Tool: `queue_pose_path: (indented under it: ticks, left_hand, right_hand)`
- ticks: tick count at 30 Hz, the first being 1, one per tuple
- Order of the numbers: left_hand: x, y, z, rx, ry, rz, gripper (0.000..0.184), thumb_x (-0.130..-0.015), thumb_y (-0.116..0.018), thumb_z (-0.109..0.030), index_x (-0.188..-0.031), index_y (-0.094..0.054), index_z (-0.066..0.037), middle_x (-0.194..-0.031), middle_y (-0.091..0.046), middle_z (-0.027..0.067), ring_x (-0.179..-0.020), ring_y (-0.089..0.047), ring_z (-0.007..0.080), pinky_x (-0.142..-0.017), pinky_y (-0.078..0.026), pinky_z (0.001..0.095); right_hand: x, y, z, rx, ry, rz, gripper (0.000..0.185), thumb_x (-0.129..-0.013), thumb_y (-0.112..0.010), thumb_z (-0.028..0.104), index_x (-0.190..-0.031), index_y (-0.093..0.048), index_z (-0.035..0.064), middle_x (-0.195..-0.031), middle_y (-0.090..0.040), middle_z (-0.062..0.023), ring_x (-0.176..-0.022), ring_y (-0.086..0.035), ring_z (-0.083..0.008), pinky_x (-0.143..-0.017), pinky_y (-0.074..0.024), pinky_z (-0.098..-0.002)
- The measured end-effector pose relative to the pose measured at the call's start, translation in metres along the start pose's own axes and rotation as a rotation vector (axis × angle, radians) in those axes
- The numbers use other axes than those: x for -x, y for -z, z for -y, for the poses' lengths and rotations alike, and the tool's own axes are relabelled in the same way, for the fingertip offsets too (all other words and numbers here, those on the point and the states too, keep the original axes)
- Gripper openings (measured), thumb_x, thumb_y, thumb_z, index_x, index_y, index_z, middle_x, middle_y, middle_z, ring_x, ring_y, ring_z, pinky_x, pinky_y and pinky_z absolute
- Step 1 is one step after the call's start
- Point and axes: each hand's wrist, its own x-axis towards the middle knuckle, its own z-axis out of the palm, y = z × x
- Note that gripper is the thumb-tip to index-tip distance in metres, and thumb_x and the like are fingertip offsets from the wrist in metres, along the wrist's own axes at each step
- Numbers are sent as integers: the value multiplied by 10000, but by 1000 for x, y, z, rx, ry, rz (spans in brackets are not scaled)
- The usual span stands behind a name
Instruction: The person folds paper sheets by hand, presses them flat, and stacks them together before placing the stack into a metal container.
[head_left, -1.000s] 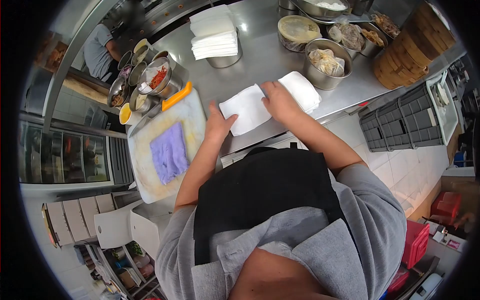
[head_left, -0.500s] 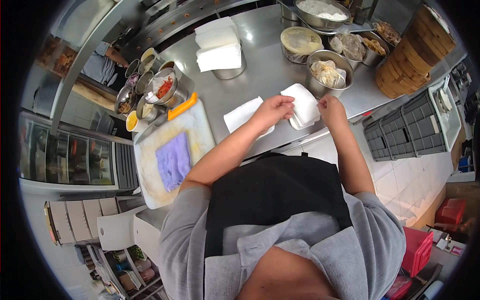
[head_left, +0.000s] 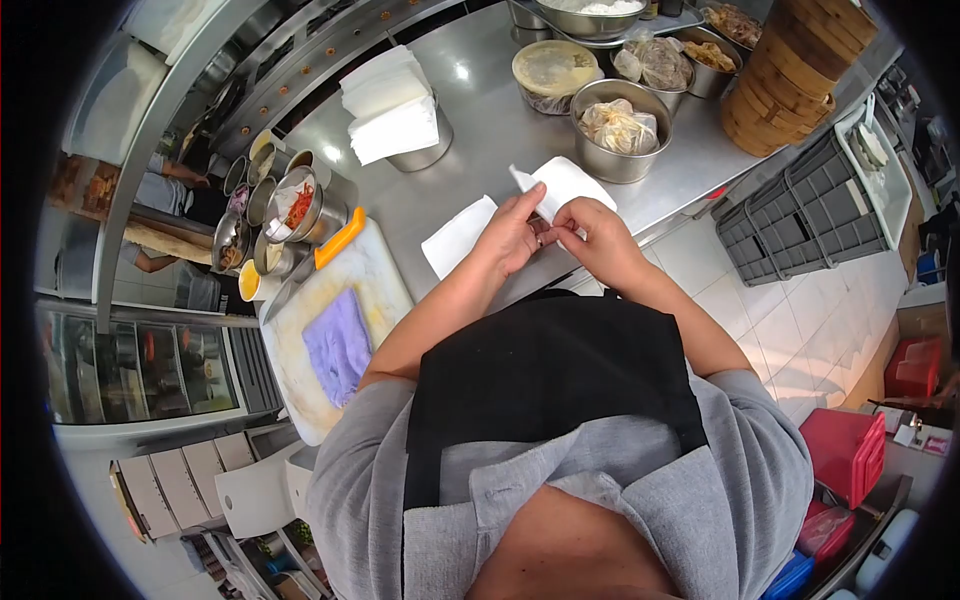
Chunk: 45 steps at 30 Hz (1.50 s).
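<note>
Close together at the counter's front edge, both hands work on a white paper napkin (head_left: 524, 180). My left hand (head_left: 507, 238) holds it between thumb and fingers, with one corner standing up past the thumb. With its fingertips pinched, my right hand (head_left: 600, 240) grips the lower edge of the paper, partly hidden by the fingers. Just beyond the hands lies a small stack of white napkins (head_left: 582, 181). Another folded napkin pile (head_left: 455, 238) rests left of my left hand. Farther back, a tall napkin stack (head_left: 392, 105) sits in a round metal container (head_left: 430, 155).
A metal pot with a bagged item (head_left: 620, 130) and a lidded tub (head_left: 555, 75) stand behind. Bamboo steamers (head_left: 785, 75) rise at right, above a grey crate (head_left: 800, 230). On the left are a cutting board (head_left: 385, 265), purple cloth (head_left: 338, 345), orange-handled knife (head_left: 340, 238) and ingredient bowls (head_left: 297, 205).
My right hand has moved left toward my left hand, and both now hold a napkin with a raised corner. The camera view has shifted slightly.
</note>
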Motion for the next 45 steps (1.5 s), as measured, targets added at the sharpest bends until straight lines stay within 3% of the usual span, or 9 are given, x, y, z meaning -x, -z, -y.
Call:
queue_pose_path:
  ticks: [8,13,20,25,29,34,37,41,45]
  left_hand:
    - [3,18,7,4,-91,23,410,-958,-579,-388,-1160,-520,-36,-1065,-606,96,-951,-606,206,-865,-525,397]
    - [11,14,4,128,-43,50,494,-984,-511,-424,-1259,-469,-15,-1191,-577,133,-1093,-596,249,-947,-502,436]
    - [1,20,18,-53,-90,0,489,-980,-526,-390,-1276,-433,-13,-1206,-577,134,-1098,-603,254,-926,-512,452]
    - [2,19,6,73,19,-41,459,-929,-643,-279,-1242,-434,-18,-1162,-590,125,-1054,-617,250,-875,-531,435]
    - [-2,22,10,-35,-81,-95,390,-918,-585,-149,-1264,-469,-14,-1187,-595,111,-1088,-606,256,-975,-486,432]
    - [6,11,-4,18,-102,-73,419,-864,-546,-55,-1268,-457,11,-1214,-573,141,-1110,-590,286,-1003,-468,428]
    - [3,18,-1,77,-52,-19,440,-851,-535,-42,-1276,-445,29,-1226,-561,162,-1136,-578,303,-1008,-464,453]
    - [-11,34,11,173,18,37,467,-842,-525,-30,-1293,-428,41,-1236,-551,179,-1151,-570,323,-1008,-459,487]
    - [-4,22,15,56,-93,-69,417,-872,-514,0,-1280,-433,34,-1245,-550,182,-1143,-575,323,-1009,-459,485]
  right_hand:
    - [1,-19,-33,-297,-189,52,85,-878,-638,28,-933,-572,24,-865,-587,-4,-819,-561,-94,-734,-472,-251]
    - [-4,-26,-50,-350,-294,-16,101,-895,-622,66,-961,-568,12,-816,-596,-38,-734,-554,-99,-651,-466,-252]
    - [-5,-18,-52,-405,-352,-87,95,-904,-617,65,-967,-558,25,-794,-568,-9,-722,-528,-61,-608,-436,-224]
    - [-1,-21,-41,-407,-276,77,101,-895,-633,85,-943,-578,16,-804,-588,-20,-742,-542,-88,-657,-452,-243]
    - [-3,-18,-49,-287,-253,37,125,-875,-653,105,-936,-597,12,-819,-604,-45,-763,-553,-132,-713,-466,-276]
    - [-11,8,-69,223,-151,-235,261,-831,-632,101,-1068,-591,1,-1037,-618,-188,-979,-586,-350,-860,-476,-411]
    - [-11,10,-78,177,-308,-112,322,-800,-670,132,-1088,-591,13,-1052,-615,-164,-1005,-573,-339,-877,-468,-407]
    - [-9,7,-57,437,-321,-64,448,-750,-727,150,-1158,-573,45,-1006,-626,-107,-1003,-571,-289,-911,-426,-445]
    - [-12,4,-51,426,-448,-33,537,-719,-756,180,-1207,-552,87,-979,-637,-55,-994,-567,-272,-916,-383,-452]
